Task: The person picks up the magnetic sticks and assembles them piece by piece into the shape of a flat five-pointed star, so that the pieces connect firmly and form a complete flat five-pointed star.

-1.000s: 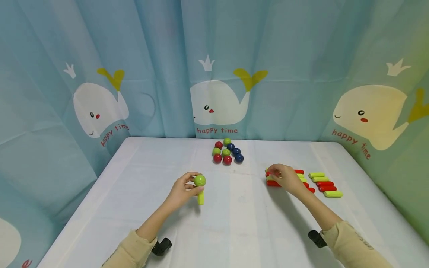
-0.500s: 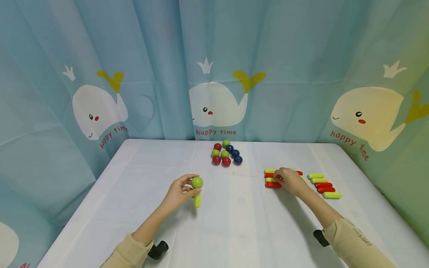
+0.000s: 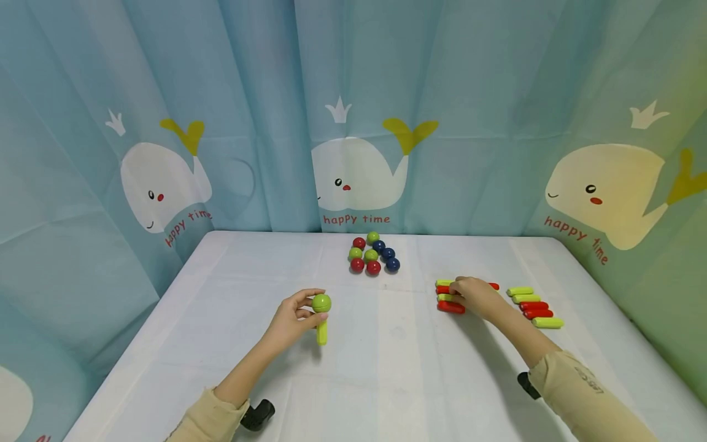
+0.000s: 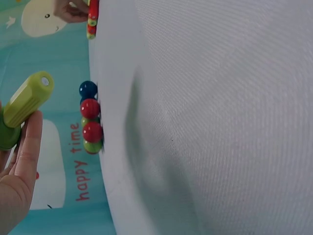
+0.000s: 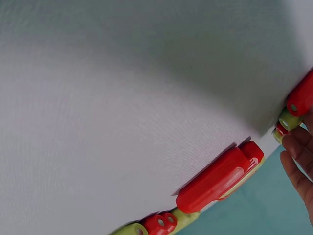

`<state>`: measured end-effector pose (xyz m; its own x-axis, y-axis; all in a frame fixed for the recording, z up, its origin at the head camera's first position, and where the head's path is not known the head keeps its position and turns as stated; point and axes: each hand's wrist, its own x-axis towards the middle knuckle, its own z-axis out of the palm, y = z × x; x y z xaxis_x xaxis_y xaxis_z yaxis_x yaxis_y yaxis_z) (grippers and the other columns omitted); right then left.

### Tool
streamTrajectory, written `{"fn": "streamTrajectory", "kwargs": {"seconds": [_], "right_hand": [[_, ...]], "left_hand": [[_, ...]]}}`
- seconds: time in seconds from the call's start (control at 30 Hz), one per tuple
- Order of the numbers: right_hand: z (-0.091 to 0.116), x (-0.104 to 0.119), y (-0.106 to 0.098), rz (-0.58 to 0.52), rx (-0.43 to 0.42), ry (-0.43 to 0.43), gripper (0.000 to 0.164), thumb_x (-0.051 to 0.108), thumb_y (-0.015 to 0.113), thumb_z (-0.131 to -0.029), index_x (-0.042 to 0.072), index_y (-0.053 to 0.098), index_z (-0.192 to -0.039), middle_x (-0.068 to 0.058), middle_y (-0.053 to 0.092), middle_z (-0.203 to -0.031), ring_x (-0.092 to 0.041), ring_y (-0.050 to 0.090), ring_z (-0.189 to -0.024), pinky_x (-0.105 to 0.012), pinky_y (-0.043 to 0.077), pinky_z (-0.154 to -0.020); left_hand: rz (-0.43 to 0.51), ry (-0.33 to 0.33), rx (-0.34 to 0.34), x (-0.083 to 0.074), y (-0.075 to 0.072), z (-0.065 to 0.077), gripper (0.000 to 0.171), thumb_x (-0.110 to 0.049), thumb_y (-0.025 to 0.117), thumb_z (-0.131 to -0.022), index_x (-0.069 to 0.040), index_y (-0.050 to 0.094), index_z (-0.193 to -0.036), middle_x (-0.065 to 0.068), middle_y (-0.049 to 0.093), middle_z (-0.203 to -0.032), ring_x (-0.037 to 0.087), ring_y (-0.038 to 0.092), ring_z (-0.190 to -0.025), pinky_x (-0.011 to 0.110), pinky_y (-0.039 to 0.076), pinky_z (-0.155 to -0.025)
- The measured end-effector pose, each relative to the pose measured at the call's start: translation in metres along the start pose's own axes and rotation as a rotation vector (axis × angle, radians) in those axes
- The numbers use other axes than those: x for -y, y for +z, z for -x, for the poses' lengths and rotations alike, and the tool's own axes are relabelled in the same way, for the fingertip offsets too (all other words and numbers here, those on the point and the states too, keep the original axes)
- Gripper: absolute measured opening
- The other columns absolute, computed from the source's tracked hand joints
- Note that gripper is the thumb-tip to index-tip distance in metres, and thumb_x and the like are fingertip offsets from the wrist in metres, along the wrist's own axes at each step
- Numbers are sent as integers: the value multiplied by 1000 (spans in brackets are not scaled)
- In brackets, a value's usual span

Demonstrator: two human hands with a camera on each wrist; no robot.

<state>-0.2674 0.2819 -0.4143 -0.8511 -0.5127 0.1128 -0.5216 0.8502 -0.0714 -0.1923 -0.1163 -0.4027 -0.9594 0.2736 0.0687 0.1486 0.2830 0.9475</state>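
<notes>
My left hand [image 3: 291, 318] grips a green ball [image 3: 321, 302] with its fingertips, thumb below, above the table. From the ball a yellow-green magnetic stick [image 3: 322, 334] hangs straight down; the left wrist view shows its grooved sides and the metal dot in its end. Over at the right, my right hand [image 3: 479, 298] bends down over a block of red and yellow-green sticks, its fingertips right at a yellow-green stick [image 3: 446, 298]. A red stick [image 3: 451, 307] lies slanted at the front of that block. Whether the right fingers pinch a stick I cannot tell; the hand covers them.
Several red, green and blue balls [image 3: 372, 267] sit clustered at the table's back middle. Right of my right hand lies a column of red and yellow-green sticks [image 3: 537, 306]. A blue whale-print curtain [image 3: 265, 123] stands behind the white table [image 3: 386, 362].
My right hand has shifted slightly right and lower over the sticks, and the front red stick has turned askew. My left hand, still holding the ball and stick, has drifted slightly left.
</notes>
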Motion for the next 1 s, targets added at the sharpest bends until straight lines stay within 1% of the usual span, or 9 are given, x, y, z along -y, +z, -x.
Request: {"fn": "streamTrajectory", "kwargs": {"seconds": [0.17,0.27,0.33,0.43,0.57,0.67,0.83,0.9,1.0], "right_hand": [[-2,1,-3,21,64,11,8,6,70,-81,7,64,-76,1,52,-69,-11,45,-62,-22,40,-56],[-2,2,-5,43,95,5,12,4,70,-81,8,61,-74,1,50,-68,-11,43,-61,-21,38,-56],[-2,3,-6,53,99,-5,15,4,70,-81,8,59,-72,1,49,-68,-11,43,-60,-21,39,-55],[-2,3,-5,63,79,-19,15,4,71,-80,8,59,-73,1,50,-69,-12,44,-61,-24,41,-57],[-3,4,-5,63,53,-30,12,5,72,-79,5,60,-78,-1,54,-73,-13,48,-63,-29,48,-61],[-4,7,-7,54,39,-25,11,6,73,-79,4,62,-82,-2,56,-75,-14,51,-66,-32,51,-63],[-5,14,-9,31,-8,-45,13,7,74,-77,4,63,-83,-1,58,-74,-13,53,-66,-30,52,-63],[-7,18,-10,15,-10,-52,13,6,74,-77,3,64,-84,-1,61,-75,-13,55,-67,-30,53,-64],[-11,26,-9,-22,9,-40,15,4,73,-78,3,63,-88,-4,66,-79,-15,58,-69,-33,55,-69]], "left_hand": [[7,13,14,1,1,-2,47,-7,66,-87,0,50,-131,24,61,-113,15,65,-78,24,53,-70],[21,17,19,1,2,-2,49,-7,66,-87,0,48,-131,25,62,-112,15,65,-78,30,55,-72],[29,12,19,2,3,-2,48,-7,66,-86,1,47,-129,25,62,-111,16,65,-78,34,56,-72],[31,2,13,1,3,-2,45,-7,66,-86,2,47,-126,24,63,-110,17,66,-78,37,56,-73],[20,-5,-3,0,2,-3,44,-7,67,-86,2,49,-125,23,64,-108,18,66,-81,32,56,-72],[8,-5,-14,0,2,-5,43,-7,68,-85,1,50,-124,22,65,-107,19,66,-84,27,55,-71],[-25,-19,-39,0,4,-7,41,-8,70,-83,1,55,-121,20,68,-105,19,66,-85,26,53,-72],[-33,-29,-51,1,6,-8,41,-8,71,-82,0,56,-120,19,69,-103,18,66,-84,26,51,-73],[-32,-37,-62,4,8,-9,40,-8,72,-82,1,58,-118,18,69,-102,17,66,-84,25,50,-73]]}}
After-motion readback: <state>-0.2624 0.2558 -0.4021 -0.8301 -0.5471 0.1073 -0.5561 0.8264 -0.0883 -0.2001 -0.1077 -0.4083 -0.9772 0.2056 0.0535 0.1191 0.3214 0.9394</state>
